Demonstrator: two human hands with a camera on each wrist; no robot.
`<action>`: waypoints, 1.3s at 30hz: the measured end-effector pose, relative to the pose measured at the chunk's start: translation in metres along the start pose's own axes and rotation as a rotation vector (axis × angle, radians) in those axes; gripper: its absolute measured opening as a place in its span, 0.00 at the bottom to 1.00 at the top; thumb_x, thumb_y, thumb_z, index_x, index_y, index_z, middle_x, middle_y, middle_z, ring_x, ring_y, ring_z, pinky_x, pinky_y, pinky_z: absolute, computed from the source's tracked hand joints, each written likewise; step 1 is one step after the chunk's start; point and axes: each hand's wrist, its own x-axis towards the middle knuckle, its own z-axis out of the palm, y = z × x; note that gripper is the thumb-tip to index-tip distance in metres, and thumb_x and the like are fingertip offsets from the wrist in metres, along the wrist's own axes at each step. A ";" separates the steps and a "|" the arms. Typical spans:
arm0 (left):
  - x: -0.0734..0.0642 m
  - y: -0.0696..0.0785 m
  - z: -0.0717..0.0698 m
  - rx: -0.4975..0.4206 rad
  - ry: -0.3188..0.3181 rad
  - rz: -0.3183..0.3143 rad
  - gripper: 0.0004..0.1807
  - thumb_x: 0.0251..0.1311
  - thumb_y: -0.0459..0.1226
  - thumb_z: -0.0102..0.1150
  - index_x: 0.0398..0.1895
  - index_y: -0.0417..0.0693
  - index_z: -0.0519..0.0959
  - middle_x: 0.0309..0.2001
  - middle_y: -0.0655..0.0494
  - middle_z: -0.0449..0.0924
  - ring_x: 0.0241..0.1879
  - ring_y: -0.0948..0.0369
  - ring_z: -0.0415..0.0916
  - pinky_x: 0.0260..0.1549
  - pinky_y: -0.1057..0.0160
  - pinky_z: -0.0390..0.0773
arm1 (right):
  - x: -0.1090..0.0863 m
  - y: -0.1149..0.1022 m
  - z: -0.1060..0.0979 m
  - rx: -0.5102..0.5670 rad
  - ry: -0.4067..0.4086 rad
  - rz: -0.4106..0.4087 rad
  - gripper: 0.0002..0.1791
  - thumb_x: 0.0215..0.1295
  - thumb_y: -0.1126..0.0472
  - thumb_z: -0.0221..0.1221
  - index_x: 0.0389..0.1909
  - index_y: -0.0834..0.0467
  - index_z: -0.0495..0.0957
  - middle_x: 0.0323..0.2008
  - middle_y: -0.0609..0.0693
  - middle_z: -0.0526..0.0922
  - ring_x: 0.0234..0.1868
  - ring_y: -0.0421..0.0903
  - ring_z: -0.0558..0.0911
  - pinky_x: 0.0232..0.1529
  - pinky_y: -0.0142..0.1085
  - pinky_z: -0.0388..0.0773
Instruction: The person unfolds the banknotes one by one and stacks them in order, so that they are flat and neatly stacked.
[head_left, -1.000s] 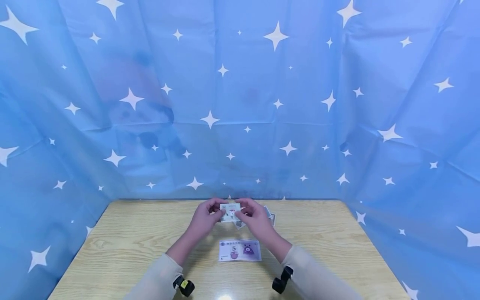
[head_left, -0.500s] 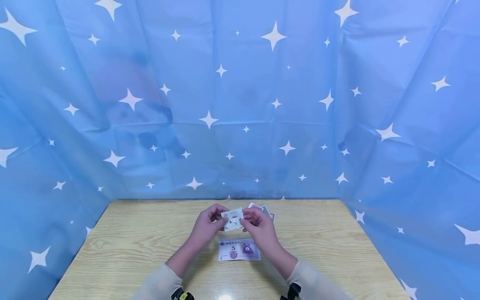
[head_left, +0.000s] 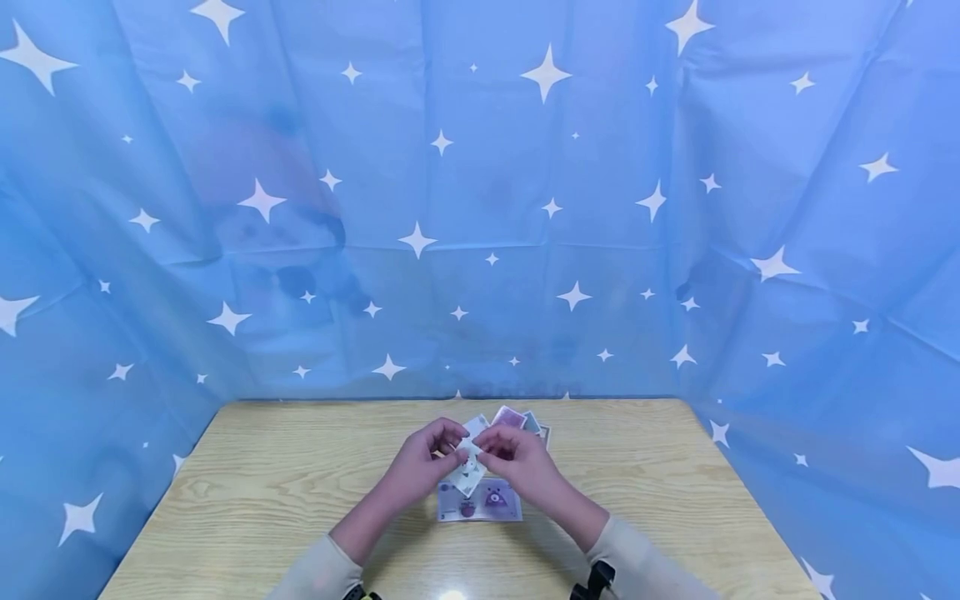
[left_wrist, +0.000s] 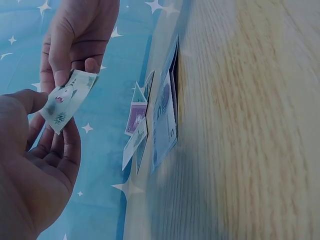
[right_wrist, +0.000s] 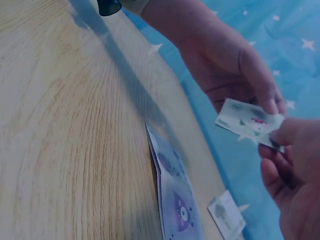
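Between both hands a small pale-green play banknote with a cartoon face (head_left: 468, 477) is held in the air, tilted, overlapping the upper edge of the purple note in the head view. My left hand (head_left: 422, 463) pinches one side, thumb on the printed face and fingers behind. Thumb and fingertips of my right hand (head_left: 527, 463) pinch the opposite part, seen well in the left wrist view, where the same green banknote (left_wrist: 69, 100) shows its print. On the table below lies a larger purple play banknote marked 5 (head_left: 497, 500); its edge looks layered in the right wrist view.
Beyond the hands several small play banknotes lie fanned out, among them a purple one (head_left: 510, 417) and a green one (head_left: 532, 422). The wooden table (head_left: 285, 483) ends at a blue star-printed curtain (head_left: 480, 333) behind and at both sides.
Both hands have come slightly nearer with the green banknote, which has turned from level to steeply tilted. More of the small notes behind is uncovered. The larger purple note stays put.
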 end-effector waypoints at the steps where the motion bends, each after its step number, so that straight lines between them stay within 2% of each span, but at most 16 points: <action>1: 0.000 0.000 0.000 0.007 -0.006 -0.001 0.10 0.74 0.33 0.70 0.55 0.46 0.84 0.41 0.54 0.85 0.41 0.58 0.82 0.38 0.65 0.83 | 0.000 0.000 0.000 -0.012 -0.015 -0.001 0.10 0.71 0.73 0.69 0.50 0.62 0.88 0.38 0.55 0.89 0.35 0.41 0.82 0.37 0.30 0.80; 7: -0.002 0.000 0.001 0.028 -0.010 0.037 0.07 0.74 0.30 0.68 0.49 0.48 0.86 0.37 0.55 0.83 0.35 0.60 0.78 0.33 0.67 0.79 | 0.000 0.001 0.001 -0.043 -0.032 0.013 0.09 0.71 0.72 0.69 0.48 0.59 0.89 0.37 0.50 0.89 0.34 0.40 0.82 0.37 0.29 0.81; 12: -0.003 0.000 0.003 -0.039 0.091 0.023 0.07 0.72 0.28 0.68 0.49 0.44 0.85 0.38 0.53 0.82 0.36 0.60 0.79 0.34 0.67 0.80 | -0.004 -0.002 0.006 -0.010 0.045 0.051 0.11 0.72 0.69 0.70 0.53 0.60 0.86 0.39 0.52 0.88 0.36 0.41 0.81 0.38 0.30 0.81; 17: -0.002 0.003 0.005 -0.192 0.200 -0.027 0.08 0.71 0.25 0.67 0.50 0.35 0.82 0.39 0.46 0.85 0.35 0.60 0.81 0.36 0.64 0.86 | -0.011 -0.009 0.014 0.153 0.145 0.145 0.16 0.72 0.70 0.69 0.57 0.67 0.81 0.42 0.56 0.87 0.40 0.43 0.85 0.42 0.33 0.85; 20: -0.002 0.003 0.007 -0.267 0.240 -0.053 0.07 0.71 0.24 0.66 0.49 0.33 0.81 0.40 0.44 0.86 0.35 0.60 0.83 0.38 0.62 0.89 | -0.013 -0.011 0.020 0.256 0.181 0.187 0.16 0.71 0.73 0.68 0.56 0.71 0.79 0.43 0.59 0.86 0.38 0.43 0.85 0.41 0.34 0.87; 22: -0.002 0.004 0.009 -0.301 0.254 -0.058 0.08 0.71 0.24 0.66 0.50 0.33 0.81 0.41 0.45 0.86 0.36 0.61 0.84 0.39 0.62 0.90 | -0.014 -0.011 0.023 0.282 0.202 0.206 0.15 0.70 0.73 0.69 0.54 0.71 0.78 0.41 0.58 0.85 0.38 0.43 0.85 0.41 0.35 0.87; 27: -0.003 0.003 0.014 -0.344 0.246 -0.057 0.09 0.69 0.23 0.66 0.50 0.32 0.80 0.39 0.48 0.83 0.35 0.61 0.82 0.38 0.62 0.89 | -0.015 -0.011 0.026 0.286 0.270 0.240 0.10 0.71 0.72 0.68 0.49 0.69 0.80 0.39 0.56 0.85 0.37 0.44 0.84 0.42 0.34 0.86; 33: -0.008 -0.001 0.017 -0.276 0.207 -0.067 0.11 0.69 0.23 0.67 0.51 0.34 0.80 0.39 0.48 0.81 0.35 0.60 0.81 0.37 0.66 0.87 | -0.014 -0.007 0.021 0.302 0.304 0.237 0.10 0.70 0.73 0.68 0.48 0.69 0.81 0.37 0.54 0.84 0.33 0.43 0.81 0.37 0.31 0.83; 36: -0.011 -0.002 0.019 -0.223 0.170 -0.078 0.12 0.68 0.24 0.68 0.52 0.36 0.80 0.40 0.48 0.81 0.35 0.60 0.80 0.36 0.68 0.84 | -0.013 -0.005 0.015 0.274 0.269 0.219 0.09 0.70 0.74 0.68 0.48 0.69 0.82 0.35 0.53 0.84 0.32 0.42 0.80 0.35 0.31 0.82; 39: -0.013 -0.001 0.020 -0.180 0.145 -0.074 0.14 0.68 0.25 0.69 0.54 0.36 0.80 0.40 0.49 0.80 0.36 0.61 0.78 0.35 0.70 0.80 | -0.012 -0.003 0.009 0.206 0.185 0.200 0.09 0.70 0.73 0.68 0.49 0.68 0.83 0.34 0.52 0.84 0.32 0.42 0.80 0.36 0.31 0.81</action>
